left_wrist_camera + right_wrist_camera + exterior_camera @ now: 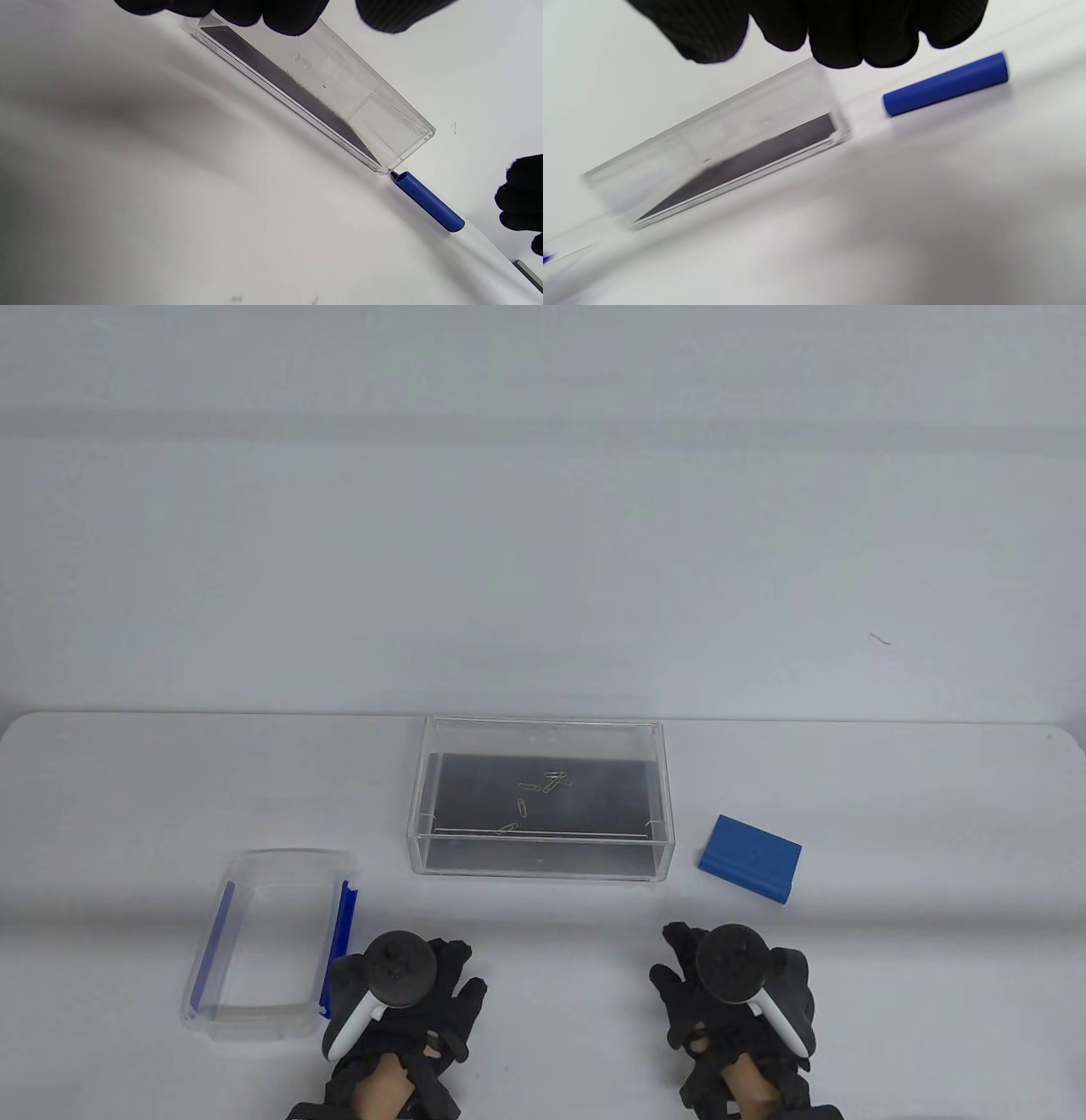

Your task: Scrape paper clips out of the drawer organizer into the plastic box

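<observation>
Clips point(533, 793) inside clear organizer point(540, 861)

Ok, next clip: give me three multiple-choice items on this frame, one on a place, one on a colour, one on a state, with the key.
1. Where does the scraper lie?
A. right of the organizer
B. inside the box
C. in the left hand

2. What colour are the strips on the box?
A. red
B. blue
C. green

3. What is the right hand doing?
A. gripping the scraper
B. lifting the organizer
C. holding nothing, apart from both

Key:
1 A, the table view shows it on the table beside the organizer's right end.
2 B, both long sides of the clear box carry blue strips.
3 C, the hand sits near the table's front edge, short of scraper and organizer; the left hand holds nothing either, and the clips lie in the organizer.
</observation>
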Motion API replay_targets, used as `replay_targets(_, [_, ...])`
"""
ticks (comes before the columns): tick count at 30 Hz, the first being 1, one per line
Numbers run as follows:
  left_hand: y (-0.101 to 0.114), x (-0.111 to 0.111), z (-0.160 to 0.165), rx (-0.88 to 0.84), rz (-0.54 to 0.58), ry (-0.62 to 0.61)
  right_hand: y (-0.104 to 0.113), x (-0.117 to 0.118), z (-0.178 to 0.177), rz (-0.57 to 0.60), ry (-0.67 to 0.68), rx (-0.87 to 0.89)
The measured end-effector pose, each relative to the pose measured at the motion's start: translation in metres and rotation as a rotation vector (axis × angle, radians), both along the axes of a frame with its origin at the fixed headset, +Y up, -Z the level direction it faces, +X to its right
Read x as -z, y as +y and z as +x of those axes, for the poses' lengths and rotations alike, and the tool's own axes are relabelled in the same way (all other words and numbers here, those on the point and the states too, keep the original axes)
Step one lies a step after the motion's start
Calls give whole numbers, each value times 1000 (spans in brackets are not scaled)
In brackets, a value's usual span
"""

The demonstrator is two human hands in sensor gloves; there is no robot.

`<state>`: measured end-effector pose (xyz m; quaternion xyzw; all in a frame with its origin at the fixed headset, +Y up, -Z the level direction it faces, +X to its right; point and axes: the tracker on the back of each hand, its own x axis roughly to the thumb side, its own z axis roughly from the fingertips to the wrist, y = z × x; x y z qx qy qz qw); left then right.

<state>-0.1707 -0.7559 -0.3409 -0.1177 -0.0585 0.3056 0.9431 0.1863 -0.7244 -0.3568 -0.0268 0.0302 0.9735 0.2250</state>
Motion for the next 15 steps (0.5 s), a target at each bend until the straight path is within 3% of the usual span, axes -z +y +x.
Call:
replay_targets(9, [0,2,-5,33,-8,-1,-3,72,46,-91,-208,-184])
replay_targets(15, [-3,4,-10,34,-32,11,-28,112,50,-231,-171,-302])
